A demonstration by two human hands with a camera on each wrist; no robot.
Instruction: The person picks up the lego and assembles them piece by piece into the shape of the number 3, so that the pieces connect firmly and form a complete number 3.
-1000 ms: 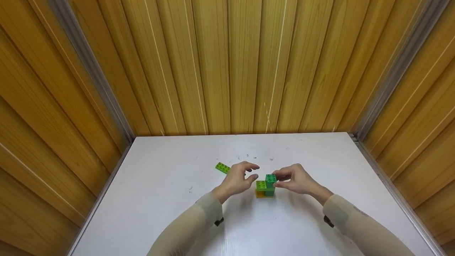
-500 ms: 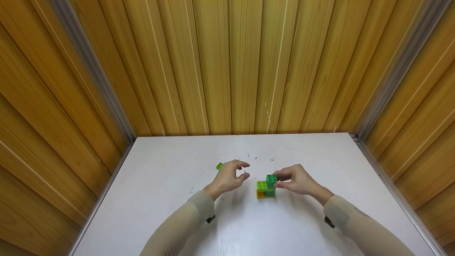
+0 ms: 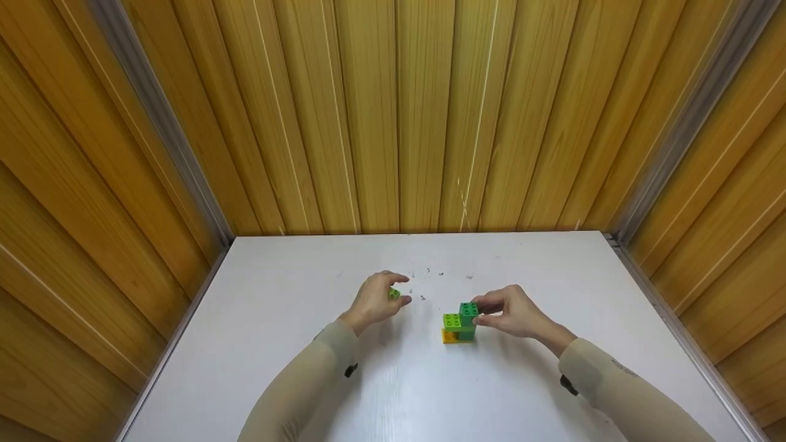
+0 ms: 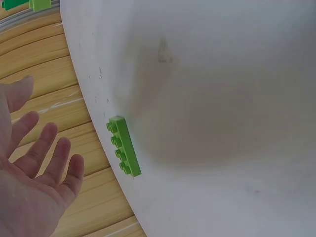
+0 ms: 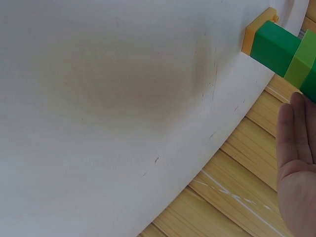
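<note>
A small stack of toy building bricks stands on the table: a yellow base plate, a lower green brick, a lime plate and a dark green brick on top. My right hand pinches that top brick from the right side; its fingertips are partly hidden behind it. My left hand hovers over a loose lime plate, thumb and fingers spread apart and holding nothing. In the head view the hand covers most of this plate.
The white table carries some small dark marks near its middle. Yellow wood-patterned walls rise along its back and sides, with grey metal posts in the corners.
My left hand has moved left, away from the stack and over the loose lime plate, which shows now between thumb and fingers. The right hand has stayed at the top brick.
</note>
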